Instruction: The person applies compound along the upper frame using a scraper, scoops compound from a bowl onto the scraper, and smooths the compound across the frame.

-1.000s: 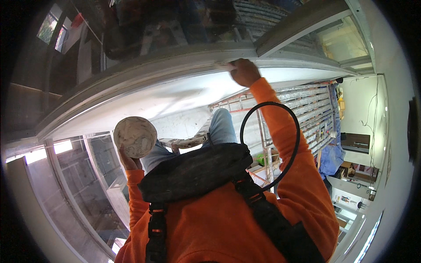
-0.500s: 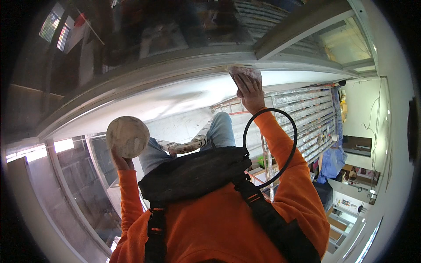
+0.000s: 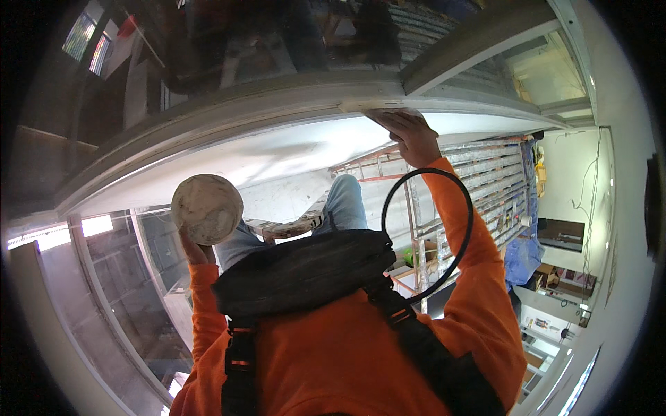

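Observation:
My left hand (image 3: 195,246) holds a round, pale, stained container (image 3: 207,206) from beneath its left side, above my lap. My right hand (image 3: 415,142) reaches up and forward, fingers closed on a flat, stained scraper (image 3: 385,116) pressed to the lower ledge of the grey window frame (image 3: 305,90). A patch of pale material shows on the ledge at the scraper's edge. A white wall band (image 3: 326,142) lies just under the frame. A black bag (image 3: 298,270) and an orange sleeve on each arm are mine, as are the jeans-clad legs below.
Below me are stained wooden planks (image 3: 284,227). At right stands a stained metal scaffold (image 3: 472,177), with blue sheeting (image 3: 520,260) and stacked items beyond. Glass panels (image 3: 111,277) fill the left. Loose wires (image 3: 590,208) hang on the far right wall.
My right hand has moved right and slightly down since a second ago, now angled flat along the ledge with the scraper. My left hand and container have shifted slightly left and up.

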### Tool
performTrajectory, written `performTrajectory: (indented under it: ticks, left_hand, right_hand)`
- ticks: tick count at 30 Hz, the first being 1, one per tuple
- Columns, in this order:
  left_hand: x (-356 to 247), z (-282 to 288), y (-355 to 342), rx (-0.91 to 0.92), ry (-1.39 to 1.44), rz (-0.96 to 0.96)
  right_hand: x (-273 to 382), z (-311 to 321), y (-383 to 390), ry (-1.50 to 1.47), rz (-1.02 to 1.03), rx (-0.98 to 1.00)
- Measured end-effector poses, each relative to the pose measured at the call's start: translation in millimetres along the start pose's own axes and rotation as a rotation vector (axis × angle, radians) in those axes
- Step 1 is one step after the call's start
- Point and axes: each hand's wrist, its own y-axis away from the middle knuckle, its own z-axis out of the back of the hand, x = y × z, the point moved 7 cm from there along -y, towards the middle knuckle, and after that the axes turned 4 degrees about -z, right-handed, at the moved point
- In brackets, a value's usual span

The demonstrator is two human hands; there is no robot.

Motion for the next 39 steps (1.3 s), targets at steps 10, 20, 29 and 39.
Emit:
performTrajectory:
  ticks: [10,20,29,39]
  left_hand:
    - [-14.6,11.1,2.7,-0.172,0.005,0.039]
    - [-4.8,9.7,9.0,-0.181,-0.007,0.093]
    - [-11.4,8.0,1.6,-0.107,-0.03,0.024]
    - [-14.1,-11.0,11.3,-0.026,-0.091,-0.046]
  right_hand:
    - [16.0,-17.8,-11.7,0.103,0.108,-0.289]
    - [110.1,-55.2,-38.8,-0.16,0.049,0.032]
    - [7.2,-41.7,23.3,0.223,0.029,-0.337]
    - [-21.5,-70.8,-0.4,0.208,0.057,-0.15]
